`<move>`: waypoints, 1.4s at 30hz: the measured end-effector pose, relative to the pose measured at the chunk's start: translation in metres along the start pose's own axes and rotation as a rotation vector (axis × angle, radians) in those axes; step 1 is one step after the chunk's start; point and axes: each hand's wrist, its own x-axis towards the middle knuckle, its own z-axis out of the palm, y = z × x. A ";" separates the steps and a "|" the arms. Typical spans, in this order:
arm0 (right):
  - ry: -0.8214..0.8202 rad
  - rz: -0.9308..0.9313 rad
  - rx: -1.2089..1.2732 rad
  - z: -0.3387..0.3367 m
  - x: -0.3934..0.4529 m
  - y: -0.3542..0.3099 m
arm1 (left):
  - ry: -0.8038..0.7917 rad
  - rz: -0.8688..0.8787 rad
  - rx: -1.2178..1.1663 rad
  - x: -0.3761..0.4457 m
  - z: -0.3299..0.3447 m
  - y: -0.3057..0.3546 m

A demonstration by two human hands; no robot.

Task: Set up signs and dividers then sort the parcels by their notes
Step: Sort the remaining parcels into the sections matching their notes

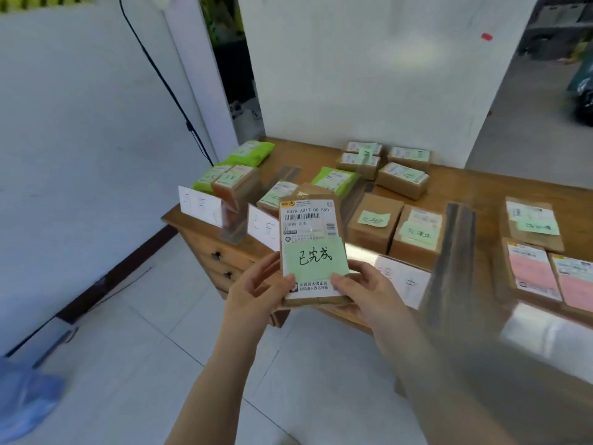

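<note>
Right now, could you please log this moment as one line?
both hands: left hand, right hand | holding parcel | green note readable | above table

Both hands hold one brown parcel (313,248) bearing one green note (315,259). Beyond them lie three green bags (253,153); right of them, two pink-labelled parcels (532,273). Three white signs (200,205) stand nearby.

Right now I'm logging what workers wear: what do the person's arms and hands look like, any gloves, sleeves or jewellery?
Both arms are bare to the frame's edge: no sleeves show. The left hand and right hand wear no gloves, and no rings, watch or bracelets are visible.
</note>
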 end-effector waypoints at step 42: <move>0.184 0.062 -0.247 0.097 0.371 -0.032 | -0.170 -0.098 0.037 0.423 -0.042 -0.003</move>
